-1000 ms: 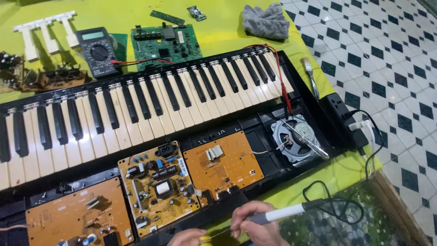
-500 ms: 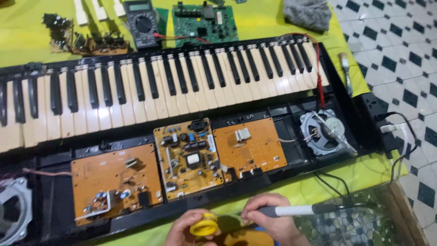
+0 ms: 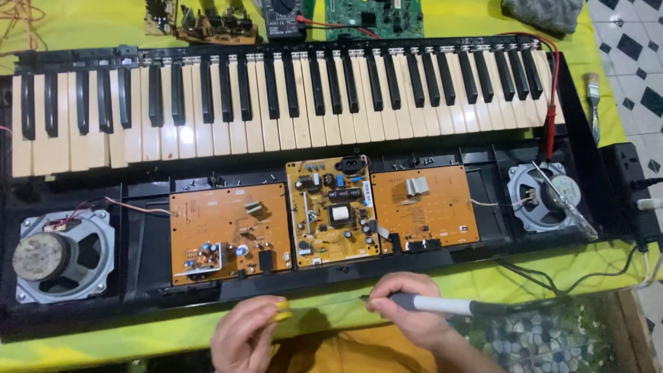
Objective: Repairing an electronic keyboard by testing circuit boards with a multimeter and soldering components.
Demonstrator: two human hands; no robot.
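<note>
Head view: camera has shifted left since 0.5 s ago, the opened black keyboard now fully framed. Right hand still clamped on grey-handled soldering iron at the table's near edge. Left hand fingers pinch a small yellow object; the yellow roll seen earlier is now hidden.

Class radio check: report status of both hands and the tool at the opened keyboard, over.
Left hand pinching a small yellow thing. Right hand in a pen grip on the soldering iron, tip short of the boards. Nothing between, over.

Three circuit boards lie between two speakers, before the keys.
</note>
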